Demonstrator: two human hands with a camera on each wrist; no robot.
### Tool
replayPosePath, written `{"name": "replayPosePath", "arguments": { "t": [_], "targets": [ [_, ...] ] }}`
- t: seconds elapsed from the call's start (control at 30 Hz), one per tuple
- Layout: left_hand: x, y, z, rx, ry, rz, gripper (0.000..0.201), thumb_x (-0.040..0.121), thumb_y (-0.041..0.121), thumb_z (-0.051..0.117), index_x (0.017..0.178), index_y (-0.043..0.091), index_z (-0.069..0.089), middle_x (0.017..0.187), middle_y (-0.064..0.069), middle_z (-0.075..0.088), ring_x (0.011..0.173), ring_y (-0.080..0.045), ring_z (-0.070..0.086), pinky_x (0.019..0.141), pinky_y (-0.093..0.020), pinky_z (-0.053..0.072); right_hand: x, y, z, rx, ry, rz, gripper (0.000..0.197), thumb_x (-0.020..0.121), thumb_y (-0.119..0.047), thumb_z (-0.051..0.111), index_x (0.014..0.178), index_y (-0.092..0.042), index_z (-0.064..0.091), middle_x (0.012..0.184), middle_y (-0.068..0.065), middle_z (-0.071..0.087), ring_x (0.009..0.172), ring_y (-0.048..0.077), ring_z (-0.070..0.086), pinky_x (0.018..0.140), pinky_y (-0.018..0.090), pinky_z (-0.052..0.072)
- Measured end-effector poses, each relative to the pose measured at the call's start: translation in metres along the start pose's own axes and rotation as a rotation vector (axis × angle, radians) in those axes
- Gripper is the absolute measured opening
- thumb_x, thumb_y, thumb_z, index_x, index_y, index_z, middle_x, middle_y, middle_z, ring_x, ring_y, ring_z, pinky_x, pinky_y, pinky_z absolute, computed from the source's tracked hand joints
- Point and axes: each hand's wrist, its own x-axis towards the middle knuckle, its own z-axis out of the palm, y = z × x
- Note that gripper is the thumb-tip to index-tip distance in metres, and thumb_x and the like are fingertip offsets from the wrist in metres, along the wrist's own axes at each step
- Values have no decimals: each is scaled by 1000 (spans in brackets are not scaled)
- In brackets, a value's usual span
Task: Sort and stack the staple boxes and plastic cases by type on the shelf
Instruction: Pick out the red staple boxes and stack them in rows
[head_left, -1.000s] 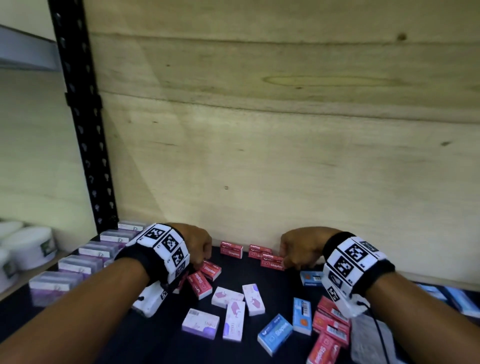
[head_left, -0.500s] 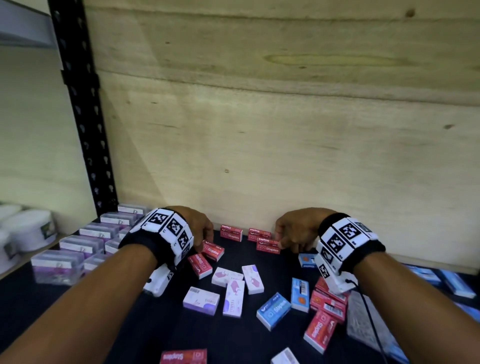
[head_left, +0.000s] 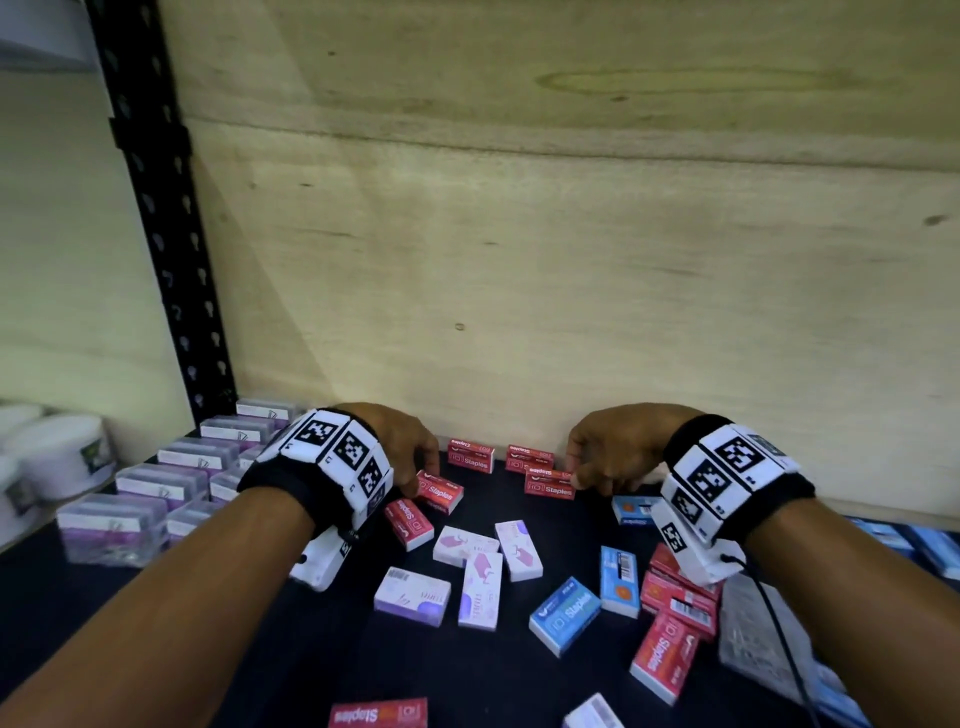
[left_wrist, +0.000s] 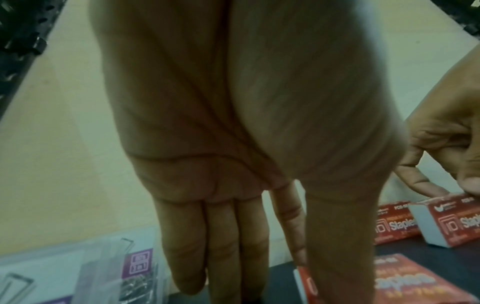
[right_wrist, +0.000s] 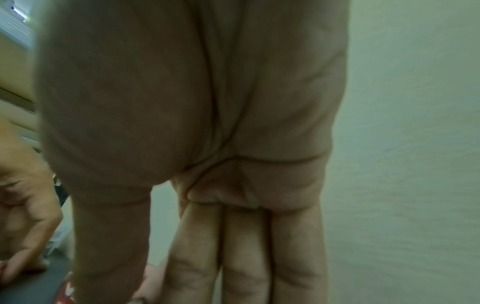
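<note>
Both hands have drawn back slightly from the plywood back wall (head_left: 571, 270); the left hand (head_left: 402, 447) now pinches a red staple box (head_left: 440, 491) just before it; the right hand (head_left: 605, 452) pinches another red box (head_left: 549, 484) beside two more red boxes (head_left: 471, 456) lined against that wall; the red row is growing

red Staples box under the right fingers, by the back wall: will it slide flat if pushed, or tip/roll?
The red rectangular cardboard Staples box lies on its broad face on the dark shelf surface, so it will probably slide, not tip or roll. The card looks stiff; staples likely make it heavy for its size. The right hand touches one end.
</note>
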Motion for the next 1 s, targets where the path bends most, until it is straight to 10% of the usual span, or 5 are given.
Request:
{"name": "replayPosePath", "arguments": {
  "t": [0.17, 0.4, 0.6, 1.0],
  "targets": [
    [5, -1, 6, -57, 14, -5, 34, 87, 33, 69, 115, 29, 52, 92, 9, 55, 91, -17, 55, 88, -32, 46, 4, 4, -3, 95, -50, -28, 16, 95, -25, 64, 108, -17, 60, 92, 12, 72, 68, 15, 62, 58, 22, 47],
    [7, 15, 6, -12, 53, -19, 32, 88, 36, 68, 112, 26, 49, 82, 8, 52, 75, -15, 51, 68, -25, 40, 5, 4, -3, 74, -26, -22, 16, 93, -31, 67, 104, -20, 62, 74, 1, 69, 58, 9, 60, 57, 20, 50],
    [8, 22, 1, 53, 75, -21, 30, 91, 36, 65, 113, 25, 48, 78, 15, 41, 67, -7, 44, 64, -22, 32, 2, 13, -2, 150, -38, -33, 18, 90, -32, 71, 102, -20, 65, 97, 11, 74, 88, 23, 70, 76, 31, 58],
    [11, 11, 9, 43, 152, -33, 28, 91, 40, 62, 112, 30, 48, 74, 16, 42, 65, -5, 43, 73, -24, 34, 6, 10, -5, 139, -53, -53, 21, 92, -32, 67, 109, -19, 64, 88, 12, 73, 78, 20, 69, 70, 30, 59]
  ]
}}
